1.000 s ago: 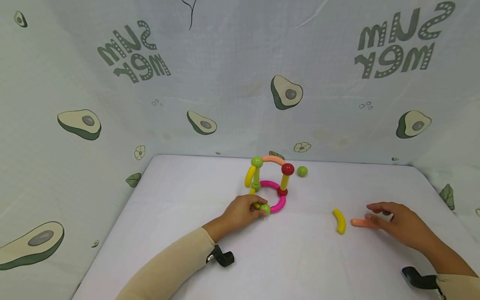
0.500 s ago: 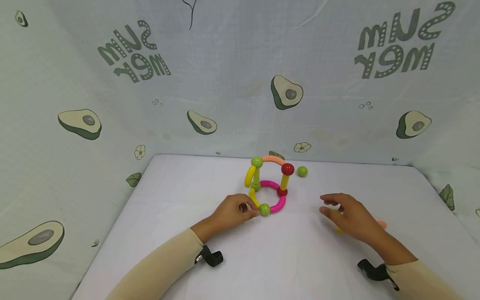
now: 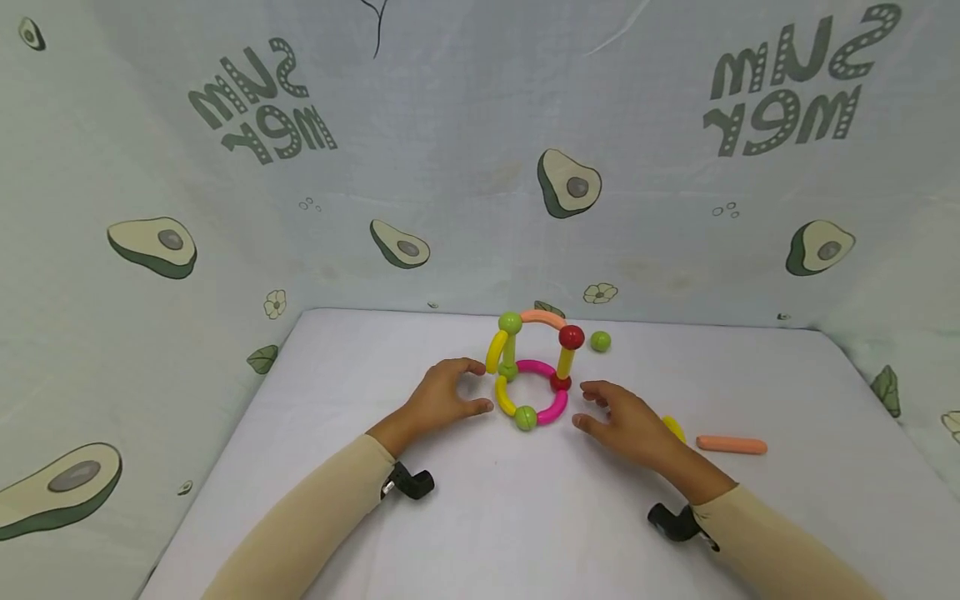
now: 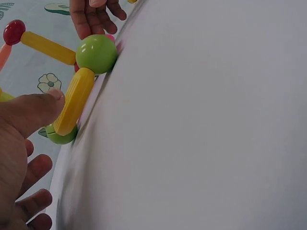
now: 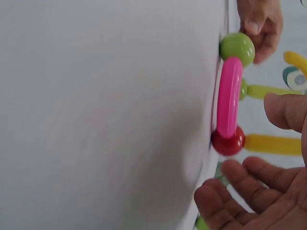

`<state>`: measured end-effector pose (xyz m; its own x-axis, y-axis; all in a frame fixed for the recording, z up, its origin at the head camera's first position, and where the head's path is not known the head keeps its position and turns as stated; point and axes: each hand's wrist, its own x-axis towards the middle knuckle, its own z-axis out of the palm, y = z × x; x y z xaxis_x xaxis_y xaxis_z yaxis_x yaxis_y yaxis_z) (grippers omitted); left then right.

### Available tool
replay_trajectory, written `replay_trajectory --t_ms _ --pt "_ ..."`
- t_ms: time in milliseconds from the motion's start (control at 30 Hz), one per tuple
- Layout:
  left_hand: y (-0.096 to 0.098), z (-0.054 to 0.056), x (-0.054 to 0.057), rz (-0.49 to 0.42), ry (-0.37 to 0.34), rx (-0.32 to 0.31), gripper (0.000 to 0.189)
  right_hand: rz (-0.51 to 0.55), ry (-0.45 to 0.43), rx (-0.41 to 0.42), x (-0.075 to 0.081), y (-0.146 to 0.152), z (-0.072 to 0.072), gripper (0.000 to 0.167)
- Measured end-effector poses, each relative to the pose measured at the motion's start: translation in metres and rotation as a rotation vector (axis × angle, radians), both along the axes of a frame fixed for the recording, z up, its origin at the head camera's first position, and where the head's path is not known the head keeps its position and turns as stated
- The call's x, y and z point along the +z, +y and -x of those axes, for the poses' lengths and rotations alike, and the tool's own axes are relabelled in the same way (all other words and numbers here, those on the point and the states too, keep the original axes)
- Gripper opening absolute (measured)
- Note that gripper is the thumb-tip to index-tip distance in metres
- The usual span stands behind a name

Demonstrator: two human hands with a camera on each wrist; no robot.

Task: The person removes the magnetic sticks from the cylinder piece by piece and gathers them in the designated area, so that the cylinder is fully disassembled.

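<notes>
A toy frame of balls and rods stands on the white table. Its base ring has a green ball (image 3: 526, 417) in front, a yellow curved rod (image 3: 505, 397) on the left and a pink curved rod (image 5: 229, 98) on the right. Upright rods carry a second green ball (image 3: 510, 322) and a red ball (image 3: 572, 337), bridged by an orange curved rod (image 3: 543, 317). Another yellow curved rod (image 3: 495, 352) hangs from the upper green ball. My left hand (image 3: 442, 396), thumb and fingers spread, is beside the ring's left. My right hand (image 3: 622, 421) is at its right, fingers loosely bent, holding nothing.
On the right of the table lie a straight orange rod (image 3: 732, 445) and a yellow curved rod (image 3: 673, 427), partly hidden by my right hand. A loose green ball (image 3: 601, 341) sits behind the frame. Patterned cloth (image 3: 465, 183) rises behind the table (image 3: 480, 533).
My left hand has let go of the front green ball and drawn back to the left. My right hand has moved left from the orange rod to the frame's right side.
</notes>
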<state>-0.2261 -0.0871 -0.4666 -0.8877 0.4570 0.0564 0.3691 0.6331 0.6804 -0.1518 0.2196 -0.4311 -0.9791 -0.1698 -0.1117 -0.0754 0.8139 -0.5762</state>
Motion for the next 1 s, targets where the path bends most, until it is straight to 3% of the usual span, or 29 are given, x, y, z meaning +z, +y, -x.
replay_trajectory --t_ms 167,367,700,1000 --pt "0.005 0.007 0.0 0.053 -0.065 -0.01 0.088 0.014 -0.044 -0.016 0.0 -0.015 0.003 0.08" --pt "0.014 0.01 0.005 0.092 -0.113 -0.041 0.104 0.009 -0.048 -0.029 -0.002 -0.023 0.004 0.081" --pt "0.019 0.013 0.003 0.13 -0.128 -0.058 0.092 -0.018 -0.055 -0.017 -0.008 -0.023 0.005 0.083" --pt "0.016 0.007 0.003 0.113 -0.075 -0.093 0.083 -0.02 -0.058 -0.032 -0.007 -0.024 0.009 0.082"
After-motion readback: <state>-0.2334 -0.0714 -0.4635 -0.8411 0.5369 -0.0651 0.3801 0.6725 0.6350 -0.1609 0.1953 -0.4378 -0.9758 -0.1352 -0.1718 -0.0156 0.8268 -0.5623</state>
